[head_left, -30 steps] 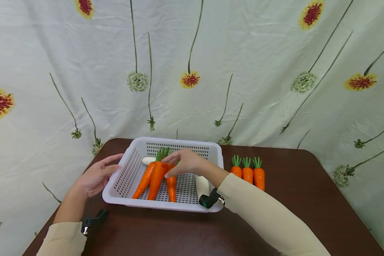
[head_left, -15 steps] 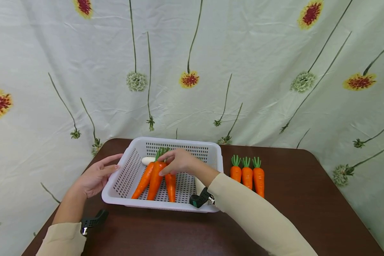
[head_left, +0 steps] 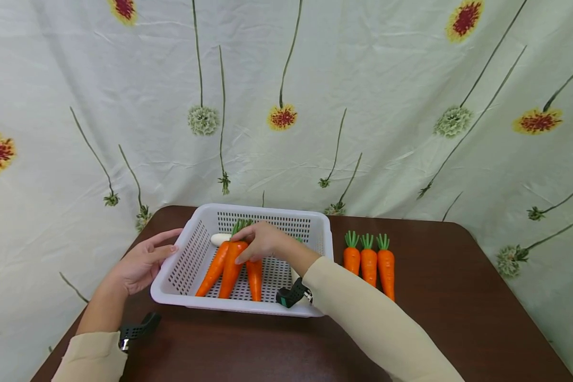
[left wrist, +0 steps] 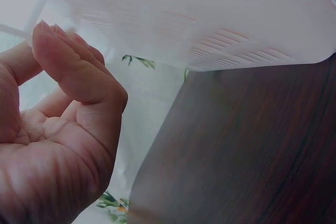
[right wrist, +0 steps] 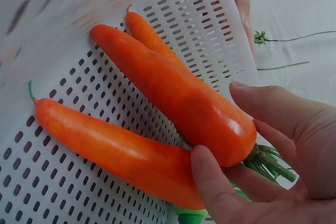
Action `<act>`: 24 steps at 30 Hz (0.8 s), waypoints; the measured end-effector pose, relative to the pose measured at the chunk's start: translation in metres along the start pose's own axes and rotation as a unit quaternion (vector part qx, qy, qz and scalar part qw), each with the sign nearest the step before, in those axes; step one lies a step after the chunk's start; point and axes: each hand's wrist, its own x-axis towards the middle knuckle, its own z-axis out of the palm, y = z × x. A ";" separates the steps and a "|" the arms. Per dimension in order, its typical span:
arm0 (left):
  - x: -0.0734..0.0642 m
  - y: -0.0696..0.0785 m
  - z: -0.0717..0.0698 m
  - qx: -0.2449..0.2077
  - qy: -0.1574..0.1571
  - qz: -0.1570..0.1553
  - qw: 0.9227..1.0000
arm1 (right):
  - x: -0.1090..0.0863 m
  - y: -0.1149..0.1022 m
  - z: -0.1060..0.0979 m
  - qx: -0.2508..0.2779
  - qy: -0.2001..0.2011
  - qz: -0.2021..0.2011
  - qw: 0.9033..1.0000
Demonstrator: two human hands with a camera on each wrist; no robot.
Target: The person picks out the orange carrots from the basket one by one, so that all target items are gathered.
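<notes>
Carrot (head_left: 230, 273), middle of three in the basket (head_left: 219, 304), lies greens (right wrist: 262, 162) to the far edge, tip to the near, its crown between the parted fingers (right wrist: 207, 166) and thumb of the nearer right hand (head_left: 263, 240), left hand (head_left: 143, 264) at the left edge.

Pale floral cloth (head_left: 391, 79) behind dark table (head_left: 439, 297)

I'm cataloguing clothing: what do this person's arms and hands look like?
Left hand and right hand are ungloved. Left sleeve and right sleeve are plain cream. Left strap and right strap are black with silvery parts; the right one shows a greenish patch.
</notes>
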 end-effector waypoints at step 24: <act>-0.002 0.002 0.001 -0.002 -0.001 0.000 1.000 | 0.003 -0.005 0.008 0.025 0.055 0.019 0.998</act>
